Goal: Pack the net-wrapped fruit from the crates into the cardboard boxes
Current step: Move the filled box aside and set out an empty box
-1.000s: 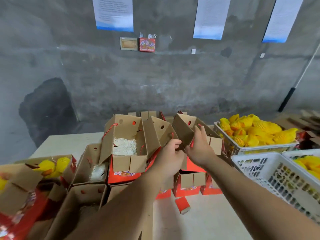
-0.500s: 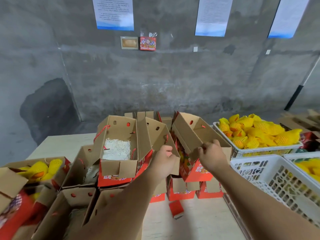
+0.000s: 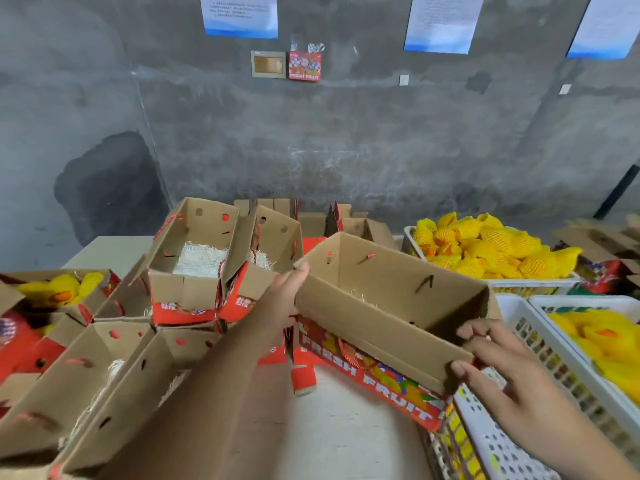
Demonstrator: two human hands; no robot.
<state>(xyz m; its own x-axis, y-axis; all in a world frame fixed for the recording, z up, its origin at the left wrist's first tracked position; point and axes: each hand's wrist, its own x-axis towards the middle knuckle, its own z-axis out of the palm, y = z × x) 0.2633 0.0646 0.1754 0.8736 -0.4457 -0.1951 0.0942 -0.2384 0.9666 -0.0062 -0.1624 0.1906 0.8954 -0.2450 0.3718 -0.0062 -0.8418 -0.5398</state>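
An open cardboard box (image 3: 388, 306) with a red "FRESH FRUIT" printed side is held tilted above the tabletop (image 3: 339, 434), between both hands. Its left end is gripped by the left hand (image 3: 282, 299) — the fingers are curled over the corner of the rim. Its right near corner is pinched by the right hand (image 3: 502, 372), with the thumb on the outer flap and the fingers hooked over the edge. Only a few pale straw strands are seen inside the box; no fruit is visible in it.

Net-wrapped yellow fruit (image 3: 485, 247) is piled in a white plastic crate (image 3: 533, 285) at the right rear of the tabletop. A second white crate (image 3: 581, 344) stands nearer, just beside the held box, and more yellow fruit (image 3: 602, 341) is seen in it, blurred.

To the left, several other open boxes are crowded together. One at the rear (image 3: 194, 251) is lined with white shredded padding. One at the far left (image 3: 55, 292) already contains netted fruit. Two unfilled boxes (image 3: 104, 382) lie in the near left corner.

Behind the tabletop stands a grey concrete wall (image 3: 346, 140), on which printed sheets (image 3: 240, 15) and a small red label are fixed.
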